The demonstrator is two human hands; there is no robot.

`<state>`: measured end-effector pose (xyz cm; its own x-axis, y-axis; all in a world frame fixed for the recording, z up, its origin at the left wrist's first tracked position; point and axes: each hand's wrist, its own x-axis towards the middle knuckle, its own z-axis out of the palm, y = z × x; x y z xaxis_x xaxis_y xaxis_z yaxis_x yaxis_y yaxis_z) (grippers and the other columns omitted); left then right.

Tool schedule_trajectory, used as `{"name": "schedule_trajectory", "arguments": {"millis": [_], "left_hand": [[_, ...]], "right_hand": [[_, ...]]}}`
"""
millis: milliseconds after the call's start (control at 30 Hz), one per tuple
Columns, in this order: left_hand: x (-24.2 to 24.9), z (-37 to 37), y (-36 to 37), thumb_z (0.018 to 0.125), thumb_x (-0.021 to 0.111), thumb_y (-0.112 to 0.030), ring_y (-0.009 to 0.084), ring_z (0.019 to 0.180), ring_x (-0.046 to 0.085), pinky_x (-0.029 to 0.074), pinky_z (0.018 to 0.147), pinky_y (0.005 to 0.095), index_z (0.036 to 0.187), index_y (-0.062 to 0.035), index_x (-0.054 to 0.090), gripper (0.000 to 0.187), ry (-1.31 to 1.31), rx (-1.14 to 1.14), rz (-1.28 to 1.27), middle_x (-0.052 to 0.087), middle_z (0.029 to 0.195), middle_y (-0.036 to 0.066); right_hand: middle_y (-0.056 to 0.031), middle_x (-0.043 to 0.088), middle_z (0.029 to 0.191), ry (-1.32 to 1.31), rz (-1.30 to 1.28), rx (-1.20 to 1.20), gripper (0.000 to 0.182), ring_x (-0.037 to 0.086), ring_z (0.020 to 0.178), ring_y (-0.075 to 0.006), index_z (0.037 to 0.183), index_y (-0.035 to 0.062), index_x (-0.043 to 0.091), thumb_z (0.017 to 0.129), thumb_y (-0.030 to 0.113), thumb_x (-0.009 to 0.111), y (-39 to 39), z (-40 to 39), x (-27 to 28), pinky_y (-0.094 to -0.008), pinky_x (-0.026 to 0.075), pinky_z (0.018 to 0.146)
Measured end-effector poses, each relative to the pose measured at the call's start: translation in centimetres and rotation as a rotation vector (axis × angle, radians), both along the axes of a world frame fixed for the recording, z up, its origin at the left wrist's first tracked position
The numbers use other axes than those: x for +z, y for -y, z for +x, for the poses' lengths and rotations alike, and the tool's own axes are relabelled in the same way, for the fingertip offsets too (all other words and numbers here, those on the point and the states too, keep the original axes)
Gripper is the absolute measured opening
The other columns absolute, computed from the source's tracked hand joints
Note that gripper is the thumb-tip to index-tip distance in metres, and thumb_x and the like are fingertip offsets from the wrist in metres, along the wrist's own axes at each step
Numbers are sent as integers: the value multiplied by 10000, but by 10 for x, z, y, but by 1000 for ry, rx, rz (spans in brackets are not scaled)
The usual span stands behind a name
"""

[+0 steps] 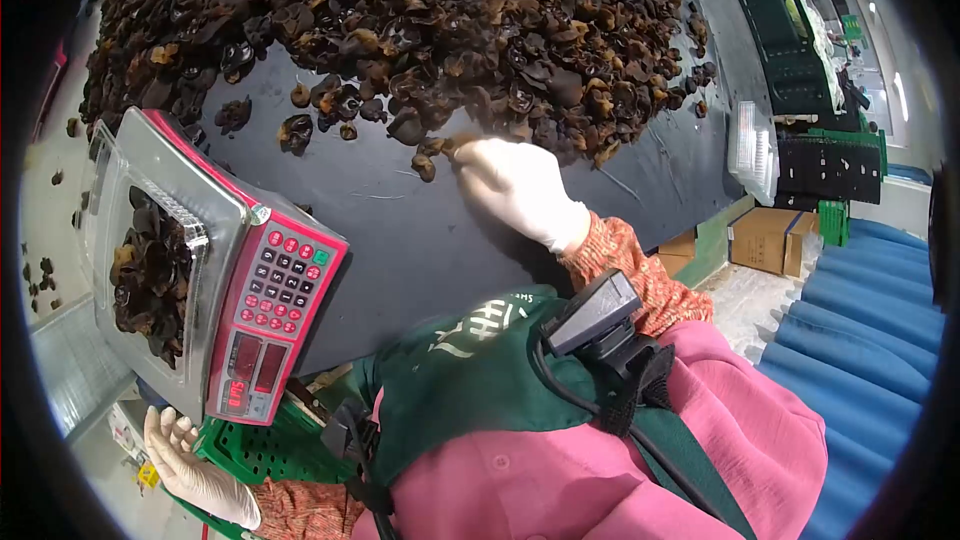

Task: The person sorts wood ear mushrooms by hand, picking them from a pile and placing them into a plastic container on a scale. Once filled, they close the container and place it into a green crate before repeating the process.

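Note:
My right hand point(515, 185), in a white glove, is at the near edge of a big heap of dark brown wood ear mushrooms point(420, 40). Its fingers are curled in a pinch, with a wood ear mushroom point(433, 147) at the fingertips, partly blurred. Low on the left, my gloved left hand point(195, 470) is held open beside a green crate, fingers apart and nothing in it. A red and silver digital scale point(285, 285) stands at the left, its red digits lit. On its pan sits a clear plastic tray point(200, 310) with wood ear mushrooms point(150, 280) inside.
The heap lies on a dark table point(370, 230). Below the scale is a green perforated crate point(265, 450). Clear plastic containers point(752, 155) are stacked at the table's right edge, near a cardboard box point(768, 240) and blue curtain-like sheeting point(860, 340). Stray mushroom bits lie far left.

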<state>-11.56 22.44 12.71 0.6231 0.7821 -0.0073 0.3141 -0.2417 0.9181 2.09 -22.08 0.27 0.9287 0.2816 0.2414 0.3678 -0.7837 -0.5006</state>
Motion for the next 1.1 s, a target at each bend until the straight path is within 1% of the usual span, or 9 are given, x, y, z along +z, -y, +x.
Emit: {"name": "schedule_trajectory", "arguments": {"millis": [367, 600, 633, 733, 767, 867, 900, 1033, 1100], "left_hand": [[-3, 3, -7, 1051, 529, -277, 123, 927, 577, 458, 840, 261, 1295, 29, 605, 398, -37, -25, 67, 647, 1111, 91], [0, 0, 2, 1052, 529, -254, 124, 930, 577, 468, 840, 259, 1295, 44, 590, 390, 2, 2, 18, 644, 1116, 96], [1, 0, 2, 1053, 529, -254, 123, 929, 578, 470, 834, 255, 1294, 45, 592, 389, 8, 16, 4, 644, 1117, 96], [3, -4, 1, 1051, 537, -266, 120, 922, 577, 474, 818, 250, 1291, 46, 592, 397, -12, 19, 38, 643, 1117, 97], [2, -5, -1, 1047, 543, -275, 119, 914, 575, 476, 811, 252, 1289, 42, 596, 402, -6, 19, 43, 642, 1117, 100], [-2, -1, 5, 1047, 542, -284, 124, 909, 573, 473, 814, 260, 1284, 42, 602, 408, 22, 42, 46, 642, 1110, 104], [-3, 1, 7, 1050, 531, -288, 127, 915, 576, 466, 829, 268, 1281, 41, 607, 409, 8, 23, 46, 644, 1105, 102], [-2, 0, 4, 1052, 516, -272, 133, 897, 586, 463, 818, 274, 1247, 39, 624, 383, -6, -28, 92, 660, 1060, 99], [-5, -7, -5, 1057, 496, -264, 133, 865, 605, 474, 799, 273, 1217, 38, 640, 371, -1, -73, 119, 674, 1040, 97]], "right_hand": [[-74, 614, 840, -23, 59, -48, 158, 628, 763, -271, 1021, 109, 667, 872, 155, 693, 16, -28, 12, -381, 503, 682], [-63, 608, 941, 93, -96, -6, 231, 637, 804, -263, 1063, 125, 689, 847, 190, 736, -4, -7, 6, -364, 511, 681], [-69, 651, 926, 82, -106, -11, 237, 646, 758, -225, 1103, 117, 688, 878, 187, 709, -3, -4, 5, -356, 505, 651], [-51, 708, 900, -507, 489, -250, 176, 636, 679, -142, 1084, 76, 681, 948, 181, 639, -8, 2, 19, -301, 491, 601], [-45, 735, 879, -693, 718, -238, 197, 609, 630, -78, 1102, 36, 650, 1005, 183, 562, -6, 4, 26, -235, 475, 578], [-32, 719, 875, -848, 841, -221, 217, 599, 617, -66, 1153, 19, 615, 1022, 175, 542, -5, 10, 46, -196, 474, 592], [-50, 705, 918, -868, 879, -191, 246, 630, 672, -86, 1206, 10, 575, 1024, 173, 548, -6, 13, 49, -219, 498, 635], [-74, 666, 1018, -724, 938, -52, 277, 692, 858, -141, 1185, -16, 553, 1023, 207, 581, -31, 28, 60, -265, 533, 745], [-74, 679, 1005, -765, 896, -1, 209, 686, 895, -132, 1141, -18, 575, 1017, 151, 582, -46, 43, 76, -264, 537, 772]]}}
